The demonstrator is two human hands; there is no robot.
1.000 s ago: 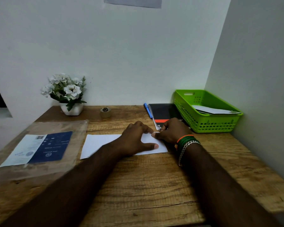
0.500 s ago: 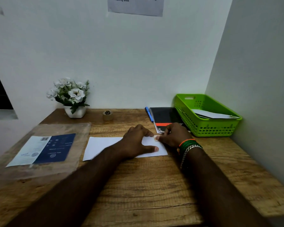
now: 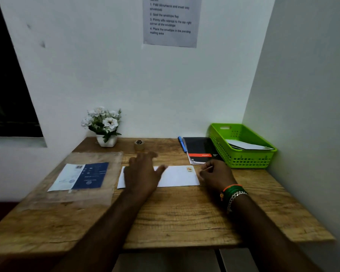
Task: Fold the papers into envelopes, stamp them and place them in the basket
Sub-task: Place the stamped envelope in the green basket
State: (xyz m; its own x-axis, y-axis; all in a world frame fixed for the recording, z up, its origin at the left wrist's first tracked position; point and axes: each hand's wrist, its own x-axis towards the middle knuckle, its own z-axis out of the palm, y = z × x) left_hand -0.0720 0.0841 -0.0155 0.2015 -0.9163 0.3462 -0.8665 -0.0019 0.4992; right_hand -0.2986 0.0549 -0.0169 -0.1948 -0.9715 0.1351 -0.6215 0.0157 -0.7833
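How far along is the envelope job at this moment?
Done: at least one envelope already lies in the green basket, and the white envelope on the desk carries a stamp in its top right corner. In hand: the left hand hovers open over that envelope; the right hand pinches a small white scrap beside it. Left: putting this envelope in the basket.

Bare desk (image 3: 185,216) is lying open across the lower centre and lower right. Basket (image 3: 243,160), notebook (image 3: 199,149) and pen (image 3: 182,144) are crowding the right-centre corner. Plastic sleeve (image 3: 73,179) is covering centre-left; flower pot (image 3: 106,141) and tape roll (image 3: 139,145) are lining the back wall.
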